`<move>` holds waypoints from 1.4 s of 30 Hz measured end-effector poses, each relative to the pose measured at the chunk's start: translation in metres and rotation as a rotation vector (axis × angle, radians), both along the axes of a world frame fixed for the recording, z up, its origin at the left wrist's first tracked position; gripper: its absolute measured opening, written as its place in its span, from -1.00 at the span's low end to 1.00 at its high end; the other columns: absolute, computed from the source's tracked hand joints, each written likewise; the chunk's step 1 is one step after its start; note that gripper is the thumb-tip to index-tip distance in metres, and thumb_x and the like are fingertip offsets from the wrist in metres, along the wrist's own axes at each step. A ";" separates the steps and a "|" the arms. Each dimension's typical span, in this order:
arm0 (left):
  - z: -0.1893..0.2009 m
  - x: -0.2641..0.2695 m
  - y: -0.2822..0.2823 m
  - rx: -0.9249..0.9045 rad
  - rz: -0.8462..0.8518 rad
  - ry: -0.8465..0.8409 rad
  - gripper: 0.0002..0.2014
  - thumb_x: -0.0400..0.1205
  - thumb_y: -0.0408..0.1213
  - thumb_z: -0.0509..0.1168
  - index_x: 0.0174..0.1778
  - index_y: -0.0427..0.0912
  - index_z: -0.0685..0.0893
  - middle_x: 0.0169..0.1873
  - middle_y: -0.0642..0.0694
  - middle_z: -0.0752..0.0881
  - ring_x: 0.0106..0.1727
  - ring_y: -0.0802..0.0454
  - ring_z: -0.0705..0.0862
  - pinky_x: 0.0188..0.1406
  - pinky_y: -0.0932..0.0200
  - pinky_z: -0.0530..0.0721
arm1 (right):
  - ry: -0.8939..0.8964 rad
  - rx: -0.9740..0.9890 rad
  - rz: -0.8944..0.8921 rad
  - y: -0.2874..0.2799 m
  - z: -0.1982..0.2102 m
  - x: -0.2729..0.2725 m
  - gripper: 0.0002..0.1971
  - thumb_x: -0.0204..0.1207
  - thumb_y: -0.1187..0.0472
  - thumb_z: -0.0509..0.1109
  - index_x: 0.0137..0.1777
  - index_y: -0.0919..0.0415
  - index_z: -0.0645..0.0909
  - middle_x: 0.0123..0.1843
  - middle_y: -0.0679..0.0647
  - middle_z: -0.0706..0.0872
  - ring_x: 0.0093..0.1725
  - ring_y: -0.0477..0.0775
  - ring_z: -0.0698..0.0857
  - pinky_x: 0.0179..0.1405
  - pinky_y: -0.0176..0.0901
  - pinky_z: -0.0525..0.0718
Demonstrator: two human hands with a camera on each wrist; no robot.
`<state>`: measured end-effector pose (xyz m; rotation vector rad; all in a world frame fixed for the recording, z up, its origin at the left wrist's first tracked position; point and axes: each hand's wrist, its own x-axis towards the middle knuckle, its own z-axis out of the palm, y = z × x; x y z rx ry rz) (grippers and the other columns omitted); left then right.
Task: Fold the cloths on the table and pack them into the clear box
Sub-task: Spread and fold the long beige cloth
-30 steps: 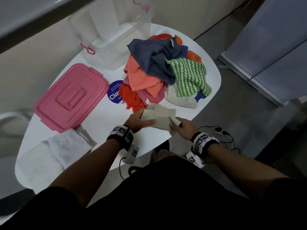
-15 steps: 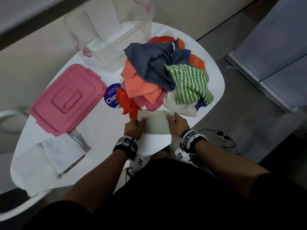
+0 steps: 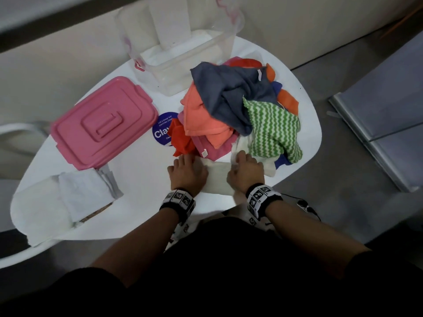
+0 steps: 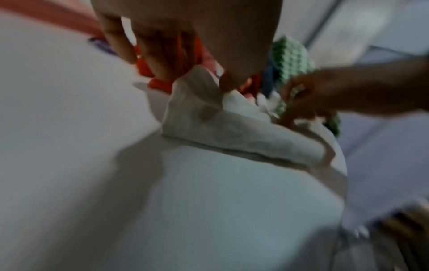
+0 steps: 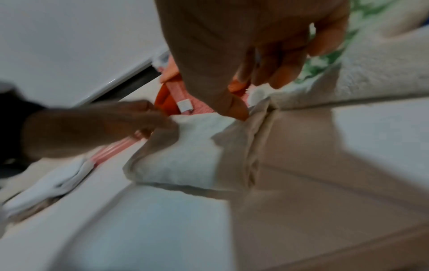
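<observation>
Cream cloth (image 3: 217, 177) flat on table (image 3: 142, 177), between both hands.

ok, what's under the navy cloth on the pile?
Under the navy cloth: a coral cloth, red-orange cloths and a green zigzag cloth's corner. Whatever lies deeper in the pile is covered.

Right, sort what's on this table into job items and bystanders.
Job: folded cream cloth under left hand and right hand; heap of coloured cloths; clear plastic box.
Bystanders: pink plastic lid; round blue sticker.
</observation>
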<state>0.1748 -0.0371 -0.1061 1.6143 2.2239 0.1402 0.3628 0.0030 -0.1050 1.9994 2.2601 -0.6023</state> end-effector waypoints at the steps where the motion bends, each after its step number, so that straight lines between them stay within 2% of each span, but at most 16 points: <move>1: 0.001 0.004 0.001 0.107 -0.072 0.015 -0.64 0.58 0.07 0.25 0.16 -0.09 0.56 0.05 -0.07 0.64 0.08 -0.16 0.58 0.10 -0.08 0.47 | 0.027 0.033 0.094 0.001 -0.002 -0.001 -0.61 0.24 0.15 0.43 0.07 0.20 0.48 -0.10 0.16 0.64 -0.14 0.29 0.69 -0.20 0.00 0.52; 4: -0.001 0.015 0.007 0.199 -0.419 -0.033 -0.78 0.61 -0.19 0.30 0.14 -0.12 0.67 0.09 -0.19 0.66 0.13 -0.29 0.62 0.11 -0.18 0.58 | 0.171 -0.140 0.298 -0.001 -0.012 0.002 -0.76 0.33 0.20 0.41 0.01 0.12 0.56 -0.03 0.15 0.63 0.00 0.29 0.66 -0.13 0.01 0.55; 6: -0.006 0.013 0.007 0.031 -0.541 0.018 -0.65 0.63 -0.23 0.27 0.34 -0.05 0.64 0.26 -0.22 0.61 0.28 -0.34 0.56 0.21 -0.23 0.54 | 0.199 -0.292 0.339 -0.003 -0.014 0.006 -0.81 0.41 0.21 0.38 0.03 0.10 0.62 0.06 0.16 0.60 0.12 0.27 0.64 -0.01 0.02 0.61; 9: -0.005 0.000 0.001 -0.101 -0.393 0.074 -0.48 0.65 -0.15 0.19 0.58 0.07 0.40 0.33 -0.17 0.53 0.36 -0.28 0.45 0.26 -0.17 0.41 | 0.254 -0.422 0.279 0.004 -0.012 0.009 -0.73 0.40 0.20 0.49 0.10 0.09 0.61 -0.02 0.04 0.67 0.07 0.17 0.69 0.11 -0.02 0.62; 12: 0.010 -0.012 -0.011 -0.060 -0.176 0.047 -0.59 0.70 -0.07 0.12 0.49 0.02 0.45 0.32 -0.14 0.54 0.28 -0.24 0.49 0.24 -0.14 0.41 | 0.330 -0.612 0.214 0.013 -0.004 0.007 -0.63 0.40 0.19 0.57 0.17 0.09 0.56 -0.16 -0.09 0.74 -0.01 0.04 0.73 0.12 -0.11 0.64; 14: 0.016 -0.023 -0.019 -0.069 0.060 -0.025 -0.56 0.71 0.09 0.09 0.41 -0.07 0.48 0.28 -0.16 0.56 0.25 -0.22 0.53 0.21 -0.12 0.48 | 0.478 -0.823 0.105 0.012 -0.001 0.003 -0.66 0.48 0.38 0.48 0.20 0.15 0.52 -0.16 0.02 0.78 -0.14 0.08 0.78 0.00 -0.10 0.73; 17: 0.023 -0.043 -0.034 -0.253 0.370 -0.048 -0.29 0.62 0.41 -0.04 0.24 -0.18 0.56 0.17 -0.23 0.66 0.15 -0.27 0.65 0.07 -0.07 0.55 | 0.627 -1.093 -0.038 0.008 0.001 -0.010 -0.73 0.58 0.58 0.20 0.06 0.19 0.48 -0.22 0.16 0.73 -0.40 0.05 0.76 -0.38 -0.15 0.72; 20: 0.028 -0.055 -0.043 -0.514 0.444 -0.110 0.00 0.40 0.66 -0.20 -0.04 -0.22 0.72 -0.12 -0.19 0.79 -0.10 -0.20 0.77 -0.06 0.04 0.64 | 0.706 -1.074 -0.242 0.015 0.004 -0.022 -0.77 0.64 0.29 0.28 -0.26 0.09 0.44 -0.49 0.09 0.56 -0.61 0.01 0.48 -0.64 -0.33 0.39; 22: 0.028 -0.051 -0.048 -0.579 0.439 -0.347 -0.07 0.30 0.72 -0.05 -0.16 -0.14 0.73 -0.34 -0.11 0.82 -0.36 -0.11 0.81 -0.15 0.01 0.78 | 0.649 -0.832 -0.319 0.023 -0.001 -0.024 -0.70 0.51 0.04 0.53 -0.28 0.08 0.47 -0.50 0.14 0.59 -0.58 0.06 0.49 -0.64 -0.30 0.43; 26: 0.019 -0.045 -0.046 -0.602 0.313 -0.398 -0.22 0.29 0.63 0.19 -0.39 -0.14 0.73 -0.45 -0.04 0.79 -0.36 -0.01 0.79 -0.10 0.04 0.80 | 0.531 -0.898 -0.184 0.026 -0.009 -0.031 -0.66 0.50 0.00 0.55 -0.23 0.18 0.50 -0.39 0.24 0.70 -0.52 0.14 0.65 -0.51 -0.16 0.60; 30: 0.005 -0.058 -0.049 -0.495 0.441 -0.616 -0.51 0.32 0.27 0.49 -0.25 -0.14 0.70 -0.33 -0.07 0.78 -0.20 -0.12 0.81 -0.04 -0.06 0.81 | 0.554 -0.963 -0.216 0.017 -0.009 -0.050 -0.80 0.65 0.15 0.38 -0.11 0.26 0.49 -0.32 0.31 0.70 -0.51 0.15 0.66 -0.54 -0.19 0.59; 34: 0.023 -0.067 -0.050 -0.314 0.625 -0.888 -0.53 0.23 0.07 0.41 0.03 -0.03 0.71 -0.14 -0.04 0.78 -0.10 -0.04 0.75 -0.15 0.04 0.76 | 0.580 -1.042 -0.165 0.002 -0.004 -0.071 -0.76 0.63 0.05 0.36 -0.20 0.14 0.47 -0.37 0.15 0.55 -0.55 0.02 0.49 -0.51 -0.24 0.31; 36: 0.027 -0.078 -0.050 -0.235 0.730 -0.963 -0.55 0.24 -0.07 0.34 0.06 -0.06 0.71 -0.09 -0.12 0.77 -0.05 -0.14 0.71 -0.10 -0.04 0.71 | 0.580 -0.920 -0.082 -0.001 0.000 -0.082 -0.68 0.50 -0.14 0.48 -0.05 0.11 0.60 -0.28 0.08 0.69 -0.46 0.02 0.63 -0.52 -0.22 0.43; 38: 0.027 -0.094 -0.053 -0.181 0.782 -1.043 -0.55 0.30 -0.13 0.39 0.12 -0.11 0.70 -0.10 -0.12 0.76 -0.05 -0.15 0.71 -0.19 0.06 0.70 | 0.612 -0.887 -0.027 -0.005 0.009 -0.097 -0.52 0.47 -0.26 0.47 0.15 0.11 0.63 -0.20 0.01 0.74 -0.39 -0.07 0.71 -0.53 -0.23 0.57; 40: 0.029 -0.109 -0.058 -0.138 0.813 -1.130 -0.56 0.40 -0.16 0.48 0.19 -0.16 0.66 -0.15 -0.09 0.76 -0.14 -0.08 0.71 -0.35 0.20 0.65 | 0.703 -0.969 -0.060 -0.010 0.018 -0.117 -0.55 0.58 -0.17 0.41 0.17 0.23 0.62 -0.22 0.02 0.75 -0.42 -0.12 0.72 -0.52 -0.25 0.66; 42: 0.029 -0.125 -0.063 -0.110 0.824 -1.159 -0.64 0.46 -0.21 0.51 0.11 -0.15 0.59 -0.25 -0.06 0.73 -0.28 0.01 0.69 -0.44 0.28 0.59 | 0.802 -1.015 -0.136 -0.015 0.026 -0.140 -0.79 0.68 0.12 0.36 0.12 0.28 0.62 -0.19 0.10 0.75 -0.45 -0.11 0.73 -0.49 -0.30 0.64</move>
